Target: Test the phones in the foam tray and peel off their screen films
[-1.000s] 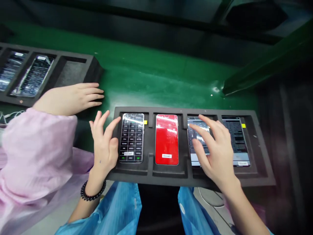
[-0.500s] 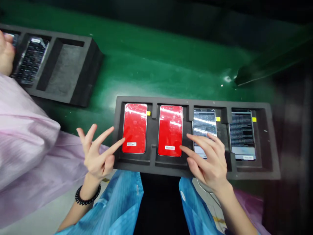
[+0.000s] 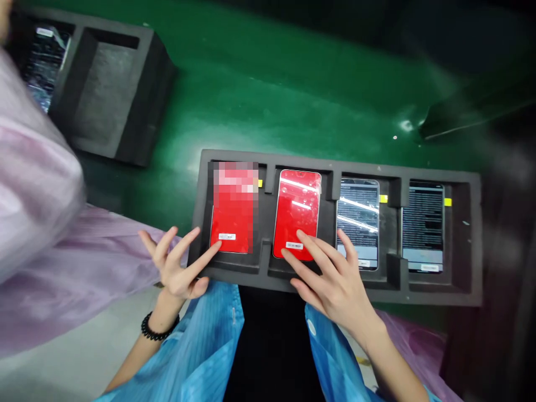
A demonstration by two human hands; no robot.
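Four phones lie in separate compartments of a dark foam tray (image 3: 368,167). The leftmost phone (image 3: 234,218) has a red screen, partly pixelated. Its lower part is under the index fingertip of my left hand (image 3: 180,271), whose fingers are spread and hold nothing. Beside it is a second red-screened phone (image 3: 298,206). Over its lower end reach the fingers of my right hand (image 3: 335,279), spread, with nothing held. Further right, a third phone (image 3: 358,209) and a fourth phone (image 3: 422,223) show dark screens with lines of text.
At the upper left a second foam tray (image 3: 144,72) holds a phone (image 3: 47,67) in one compartment. A person's pale purple sleeve (image 3: 37,167) covers the left side. The table (image 3: 272,106) is green.
My right hand has moved left, from the gap beside the second phone onto its lower end. My left hand's index finger reaches further over the first phone. The view has shifted slightly.
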